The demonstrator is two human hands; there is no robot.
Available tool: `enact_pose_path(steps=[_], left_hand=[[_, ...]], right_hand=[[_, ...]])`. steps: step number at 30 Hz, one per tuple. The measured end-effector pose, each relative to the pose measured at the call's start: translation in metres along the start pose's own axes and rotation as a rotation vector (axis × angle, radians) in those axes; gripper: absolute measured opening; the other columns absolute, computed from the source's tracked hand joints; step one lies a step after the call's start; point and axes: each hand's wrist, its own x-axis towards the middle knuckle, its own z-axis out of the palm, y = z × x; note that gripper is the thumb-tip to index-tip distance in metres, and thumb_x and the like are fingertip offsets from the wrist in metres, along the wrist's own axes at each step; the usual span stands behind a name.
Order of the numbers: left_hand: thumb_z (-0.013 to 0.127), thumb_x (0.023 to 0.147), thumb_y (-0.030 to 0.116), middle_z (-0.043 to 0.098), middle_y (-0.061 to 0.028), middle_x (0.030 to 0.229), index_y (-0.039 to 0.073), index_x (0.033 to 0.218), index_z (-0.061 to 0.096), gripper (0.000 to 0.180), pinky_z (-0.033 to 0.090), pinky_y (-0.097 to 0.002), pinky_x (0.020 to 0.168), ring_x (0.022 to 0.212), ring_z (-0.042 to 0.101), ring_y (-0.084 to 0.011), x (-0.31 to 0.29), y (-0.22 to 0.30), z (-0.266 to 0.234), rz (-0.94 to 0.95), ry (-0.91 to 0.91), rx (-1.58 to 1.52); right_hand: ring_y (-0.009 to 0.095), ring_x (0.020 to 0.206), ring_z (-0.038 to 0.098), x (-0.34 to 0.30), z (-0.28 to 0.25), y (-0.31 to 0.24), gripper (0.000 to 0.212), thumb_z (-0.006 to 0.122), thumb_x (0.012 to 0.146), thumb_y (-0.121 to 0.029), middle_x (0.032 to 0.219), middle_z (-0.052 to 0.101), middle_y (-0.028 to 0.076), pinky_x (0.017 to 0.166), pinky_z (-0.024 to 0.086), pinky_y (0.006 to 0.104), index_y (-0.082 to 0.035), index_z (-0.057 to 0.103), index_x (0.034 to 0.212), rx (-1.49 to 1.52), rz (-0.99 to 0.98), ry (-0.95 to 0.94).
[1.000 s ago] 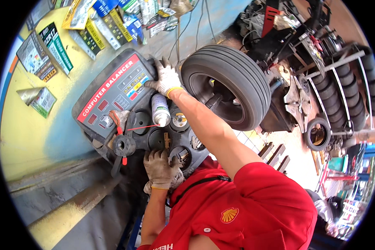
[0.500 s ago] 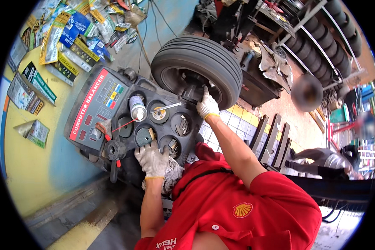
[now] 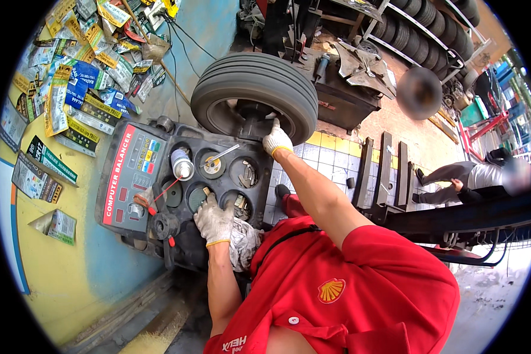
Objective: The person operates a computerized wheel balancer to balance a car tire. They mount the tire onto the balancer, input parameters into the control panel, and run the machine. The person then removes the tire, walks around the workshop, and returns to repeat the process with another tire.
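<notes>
A black tire on its rim [image 3: 255,59] is mounted upright at the far side of the wheel balancer [image 3: 117,171]. My right hand [image 3: 277,140], in a whitish knit glove, reaches toward the dark hub [image 3: 251,125] with its index finger stretched out; whether it touches the rim is unclear. My left hand [image 3: 213,222], gloved too, lies with spread fingers on the near edge of the balancer's tray, beside a round compartment [image 3: 198,199]. A crumpled grey rag [image 3: 245,243] sits right of my left wrist. A spray can [image 3: 182,165] with a red straw stands in another compartment.
Tray cups hold a tape roll [image 3: 211,166] and small metal weights [image 3: 242,206]. Torn tire labels [image 3: 76,82] cover the wall at left. Dark metal beams [image 3: 383,168] lie on the tiled floor. Another person [image 3: 472,177] is at the right; racked tires [image 3: 416,29] stand behind.
The view has shifted, so the wheel and balancer appear farther left. Both hands keep nearly the same places on the machine. More of the other person shows at the right.
</notes>
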Motion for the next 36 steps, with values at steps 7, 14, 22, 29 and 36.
enact_pose_path(steps=[7, 14, 22, 29, 36], left_hand=[[0.073, 0.085, 0.049, 0.075, -0.0261, 0.111, 0.000, 0.128, 0.069, 0.065, 0.051, -0.0530, 0.097, 0.106, 0.070, -0.0434, 0.001, 0.005, 0.008, 0.077, 0.085, 0.004], [0.072, 0.087, 0.049, 0.075, -0.0260, 0.112, 0.000, 0.128, 0.069, 0.064, 0.051, -0.0526, 0.097, 0.107, 0.070, -0.0431, 0.001, 0.004, 0.008, 0.062, 0.081, 0.009], [0.072, 0.087, 0.049, 0.075, -0.0252, 0.114, 0.001, 0.127, 0.069, 0.063, 0.051, -0.0520, 0.098, 0.108, 0.070, -0.0424, 0.004, 0.005, 0.008, 0.046, 0.069, 0.011], [0.071, 0.086, 0.047, 0.075, -0.0254, 0.113, 0.001, 0.124, 0.070, 0.060, 0.052, -0.0524, 0.098, 0.107, 0.070, -0.0423, 0.004, 0.005, 0.009, 0.059, 0.069, 0.006], [0.071, 0.086, 0.044, 0.075, -0.0255, 0.109, 0.000, 0.122, 0.071, 0.056, 0.052, -0.0534, 0.094, 0.104, 0.071, -0.0421, 0.004, 0.001, 0.008, 0.063, 0.091, 0.024]], right_hand=[[0.040, 0.117, 0.073, -0.001, -0.028, 0.013, 0.095, 0.058, 0.091, -0.018, 0.130, 0.072, 0.029, 0.104, 0.054, 0.0488, -0.012, 0.010, 0.173, 0.099, 0.171, -0.040], [0.040, 0.119, 0.073, 0.000, -0.026, 0.008, 0.097, 0.058, 0.091, -0.018, 0.130, 0.072, 0.027, 0.105, 0.054, 0.0486, -0.017, 0.006, 0.174, 0.093, 0.206, -0.031], [0.037, 0.131, 0.067, -0.005, -0.045, -0.003, 0.096, 0.058, 0.092, -0.018, 0.132, 0.071, 0.028, 0.114, 0.048, 0.0456, -0.021, 0.008, 0.174, 0.126, 0.263, -0.112], [0.039, 0.135, 0.063, 0.007, -0.040, 0.064, 0.076, 0.056, 0.100, -0.028, 0.140, 0.064, 0.033, 0.118, 0.045, 0.0427, -0.004, 0.029, 0.167, 0.190, -0.067, -0.132], [0.048, 0.138, 0.056, -0.093, -0.061, 0.183, 0.077, 0.057, 0.099, -0.031, 0.150, 0.056, 0.033, 0.119, 0.044, 0.0470, -0.009, 0.030, 0.168, -0.278, 0.182, -0.429]])
